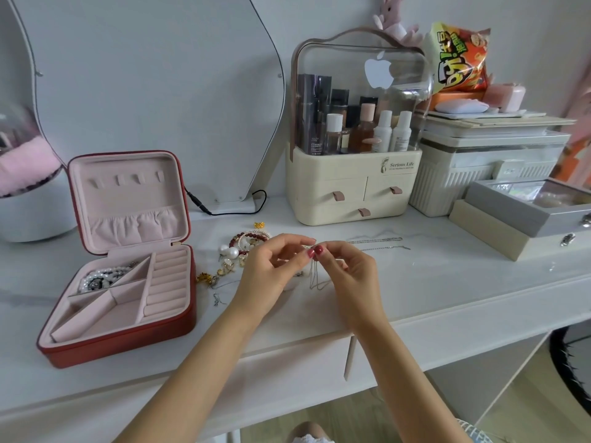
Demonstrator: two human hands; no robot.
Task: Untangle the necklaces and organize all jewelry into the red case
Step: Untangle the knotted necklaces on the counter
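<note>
Both hands raised over the tabletop (415, 282), mid-front. Left hand (271, 266) and right hand (348, 270) pinch a thin silver necklace (315, 276), fingertips nearly touching; loops hang down between them. Red case (128, 282) open at left edge, pearl strand (105, 276) in back-left compartment. Loose jewelry pile (236, 251) between case and hands.

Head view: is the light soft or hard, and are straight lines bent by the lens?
Head view: soft, even daylight with only faint shadows under both hands, the left hand and right hand; the desk edge bows from wide-angle distortion; the thin chain is slightly blurred.
</note>
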